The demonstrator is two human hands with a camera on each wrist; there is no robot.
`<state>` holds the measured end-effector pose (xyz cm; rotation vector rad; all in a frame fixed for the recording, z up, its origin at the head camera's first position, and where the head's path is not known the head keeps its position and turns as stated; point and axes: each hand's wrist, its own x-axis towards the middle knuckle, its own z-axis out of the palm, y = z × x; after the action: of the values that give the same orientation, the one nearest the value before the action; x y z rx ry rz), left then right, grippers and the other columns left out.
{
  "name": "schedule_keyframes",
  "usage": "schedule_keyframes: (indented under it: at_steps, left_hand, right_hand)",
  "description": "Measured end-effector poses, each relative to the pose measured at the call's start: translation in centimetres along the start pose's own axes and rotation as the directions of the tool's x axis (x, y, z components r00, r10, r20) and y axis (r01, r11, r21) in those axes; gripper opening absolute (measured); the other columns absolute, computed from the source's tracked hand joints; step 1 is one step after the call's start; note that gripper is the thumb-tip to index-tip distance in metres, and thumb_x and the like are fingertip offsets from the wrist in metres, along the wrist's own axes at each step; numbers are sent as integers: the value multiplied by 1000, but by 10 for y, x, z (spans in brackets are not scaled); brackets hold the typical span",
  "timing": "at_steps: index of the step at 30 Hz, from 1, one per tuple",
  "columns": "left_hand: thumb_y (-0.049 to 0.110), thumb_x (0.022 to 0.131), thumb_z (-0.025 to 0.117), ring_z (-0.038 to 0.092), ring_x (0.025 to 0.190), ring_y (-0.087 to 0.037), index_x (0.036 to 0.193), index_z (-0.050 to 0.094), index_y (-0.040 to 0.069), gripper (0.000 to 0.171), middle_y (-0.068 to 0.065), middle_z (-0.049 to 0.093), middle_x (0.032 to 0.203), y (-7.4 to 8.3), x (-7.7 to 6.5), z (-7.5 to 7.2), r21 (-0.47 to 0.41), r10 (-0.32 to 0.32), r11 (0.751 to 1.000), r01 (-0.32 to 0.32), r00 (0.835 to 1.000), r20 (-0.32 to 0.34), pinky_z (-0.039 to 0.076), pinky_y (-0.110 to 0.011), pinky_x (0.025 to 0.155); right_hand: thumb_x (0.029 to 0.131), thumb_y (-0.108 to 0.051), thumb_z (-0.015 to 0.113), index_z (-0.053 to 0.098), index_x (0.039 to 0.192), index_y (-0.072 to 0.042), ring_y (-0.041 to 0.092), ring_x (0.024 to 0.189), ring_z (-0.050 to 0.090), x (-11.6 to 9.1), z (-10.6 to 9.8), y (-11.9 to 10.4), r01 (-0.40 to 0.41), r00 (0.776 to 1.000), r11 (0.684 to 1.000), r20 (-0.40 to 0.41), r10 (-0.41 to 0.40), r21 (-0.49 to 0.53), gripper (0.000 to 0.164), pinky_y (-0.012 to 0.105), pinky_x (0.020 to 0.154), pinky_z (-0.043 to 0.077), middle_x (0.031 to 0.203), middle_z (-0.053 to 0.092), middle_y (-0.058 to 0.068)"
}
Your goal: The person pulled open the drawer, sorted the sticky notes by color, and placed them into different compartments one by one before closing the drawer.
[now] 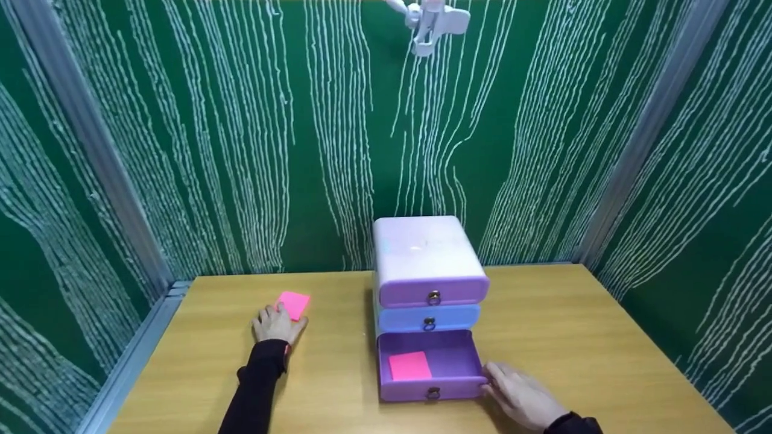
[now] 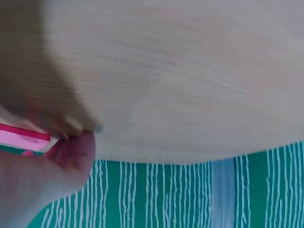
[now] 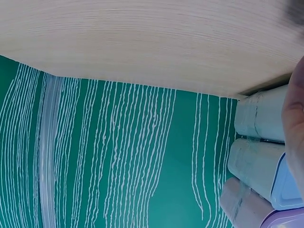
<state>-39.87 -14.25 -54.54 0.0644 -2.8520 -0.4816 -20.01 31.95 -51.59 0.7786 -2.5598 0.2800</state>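
A bright pink sticky-note pad [image 1: 294,305] lies on the table at the left. My left hand [image 1: 277,325] reaches over its near-left side, palm down, with fingertips right at the pad's edge. The left wrist view shows the pad [image 2: 23,137] beside the bent fingers. A small three-drawer unit [image 1: 428,247] stands right of centre. Its purple bottom drawer [image 1: 455,355] is pulled out, and a second pink pad [image 1: 410,366] lies inside, toward the left. My right hand [image 1: 525,395] holds the drawer's front right corner, finger and thumb on either side of the front panel's edge.
The blue middle drawer [image 1: 416,319] and purple top drawer [image 1: 404,293] are closed, each with a small ring pull. Green walls with white wavy lines enclose the wooden table [image 1: 338,361]. A white clamp-like fixture [image 1: 427,27] hangs at the top.
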Motion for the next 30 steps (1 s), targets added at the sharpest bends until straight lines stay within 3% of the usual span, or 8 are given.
schedule_keyframes:
  at_steps: [5, 9, 15, 21, 30]
  left_hand:
    - [41, 80, 67, 53, 101, -45, 121, 52, -5, 63, -32, 59, 107, 2, -3, -1, 16, -10, 1000, 11, 999, -35, 45, -57, 82]
    - [43, 68, 75, 57, 93, -44, 118, 47, -5, 74, -30, 62, 96, 10, -4, -7, -87, 28, 996, -33, 997, -68, 48, -53, 77]
    - [44, 58, 80, 58, 89, -39, 116, 42, 2, 82, -23, 63, 92, 23, -10, -15, -219, 106, 968, -123, 990, -88, 51, -47, 75]
    - [37, 54, 82, 56, 87, -29, 111, 42, 4, 78, -19, 60, 93, 39, -32, -29, -329, 226, 907, -262, 963, -144, 52, -38, 72]
    - [35, 52, 84, 53, 83, -16, 105, 42, 9, 73, -7, 52, 93, 80, -85, -43, -435, 383, 805, -404, 913, -140, 53, -27, 72]
  right_hand:
    - [87, -18, 65, 52, 97, -12, 2, 68, 47, -3, 6, -10, -11, 999, 1000, 39, 11, 3, 17, 22, 54, 42, 77, 46, -13]
    - [86, -15, 66, 53, 98, -12, 3, 68, 51, -3, 4, -8, -17, 999, 1000, 28, 17, 12, 18, 24, 57, 46, 77, 48, -12]
    - [84, -11, 68, 54, 98, -12, 3, 70, 53, -3, 0, -1, -8, 1000, 999, 10, 7, 32, 20, 24, 61, 51, 77, 50, -12]
    - [87, -11, 65, 53, 97, -12, 2, 68, 52, 0, -3, 3, -36, 999, 995, 34, 33, 91, 16, 23, 59, 50, 75, 48, -13]
    - [89, -13, 63, 53, 97, -13, 2, 69, 53, -2, 2, 2, -29, 999, 994, 42, 25, 101, 13, 24, 60, 50, 75, 48, -14]
